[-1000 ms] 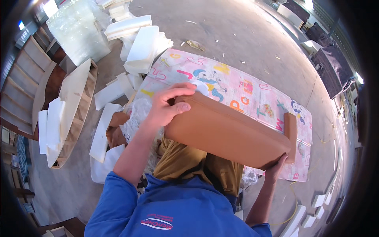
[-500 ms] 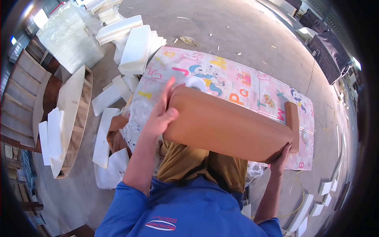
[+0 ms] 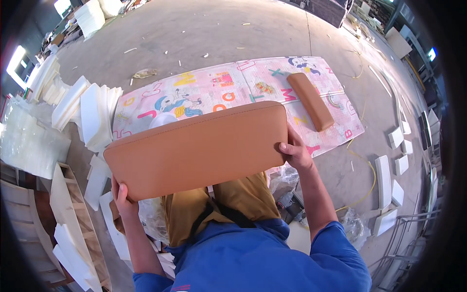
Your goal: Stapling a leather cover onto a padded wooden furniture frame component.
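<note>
So right at the bottom of the frame you've got your blue sleeves and tan trousers, and both hands are up on the big tan cushion (image 3: 197,150). Your left hand (image 3: 122,198) is wrapped around its lower-left corner, fingers tucked behind where you can't see them, and your right hand (image 3: 293,152) is clamped on the right short edge with the fingertips curled over the front. So both are closed on it, one per end, neither really nearer than the other.

That cushion sits dead centre, held up off the ground in front of your knees. Its long axis runs left to right across the picture, tilted a bit so the right end rides higher than the left. The stitched seam is along the top edge.

Beyond it, flat on the concrete, lies the pink cartoon play mat (image 3: 204,90), stretching from centre-left to the right side. One smaller tan cushion (image 3: 310,100) rests on the mat's right part, well apart from your right hand, its long axis running diagonally from upper left down to lower right.

Count-wise: two tan cushions, one mat. White foam offcuts (image 3: 92,114) are stacked on the left, too many to count properly, plus a wooden frame (image 3: 73,214) at lower left and a few white blocks (image 3: 389,180) along the right edge.
</note>
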A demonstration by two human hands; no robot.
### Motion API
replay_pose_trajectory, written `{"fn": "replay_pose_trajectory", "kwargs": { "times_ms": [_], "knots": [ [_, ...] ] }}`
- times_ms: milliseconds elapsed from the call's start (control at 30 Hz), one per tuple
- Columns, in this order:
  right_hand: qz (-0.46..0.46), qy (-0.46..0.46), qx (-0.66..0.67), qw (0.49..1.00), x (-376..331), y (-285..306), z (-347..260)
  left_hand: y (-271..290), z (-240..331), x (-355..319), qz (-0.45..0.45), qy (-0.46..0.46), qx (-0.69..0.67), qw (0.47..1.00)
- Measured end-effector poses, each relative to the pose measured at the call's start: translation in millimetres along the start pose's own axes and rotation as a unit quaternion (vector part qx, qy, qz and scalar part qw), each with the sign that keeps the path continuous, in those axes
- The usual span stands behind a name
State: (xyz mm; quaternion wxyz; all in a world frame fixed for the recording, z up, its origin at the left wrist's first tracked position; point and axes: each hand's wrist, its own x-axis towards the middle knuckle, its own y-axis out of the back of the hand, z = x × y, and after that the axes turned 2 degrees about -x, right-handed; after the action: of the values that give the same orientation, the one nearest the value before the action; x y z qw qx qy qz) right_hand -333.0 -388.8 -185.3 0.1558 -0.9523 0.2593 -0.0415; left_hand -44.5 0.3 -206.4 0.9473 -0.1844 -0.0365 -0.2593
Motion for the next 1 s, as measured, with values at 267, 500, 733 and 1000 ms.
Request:
{"fn": "replay_pose_trajectory", "kwargs": {
  "times_ms": [267, 500, 733, 1000],
  "knots": [
    [0.019, -0.03, 0.017, 0.999, 8.4, 2.5, 15.2, 0.0, -2.8, -5.6, 0.061, 0.074, 0.022, 0.995],
    [0.05, -0.049, 0.004, 0.998, 18.8, 13.3, 33.5, -15.5, 6.6, 2.2, 0.062, 0.133, 0.031, 0.989],
    [0.051, -0.068, -0.005, 0.996, 19.8, 15.0, 30.2, -13.4, 9.4, 9.8, 0.053, 0.17, 0.038, 0.983],
    [0.06, -0.057, 0.015, 0.996, 20.7, 20.6, 35.1, -11.8, 14.6, 6.9, 0.041, 0.164, -0.054, 0.984]
  ]
}}
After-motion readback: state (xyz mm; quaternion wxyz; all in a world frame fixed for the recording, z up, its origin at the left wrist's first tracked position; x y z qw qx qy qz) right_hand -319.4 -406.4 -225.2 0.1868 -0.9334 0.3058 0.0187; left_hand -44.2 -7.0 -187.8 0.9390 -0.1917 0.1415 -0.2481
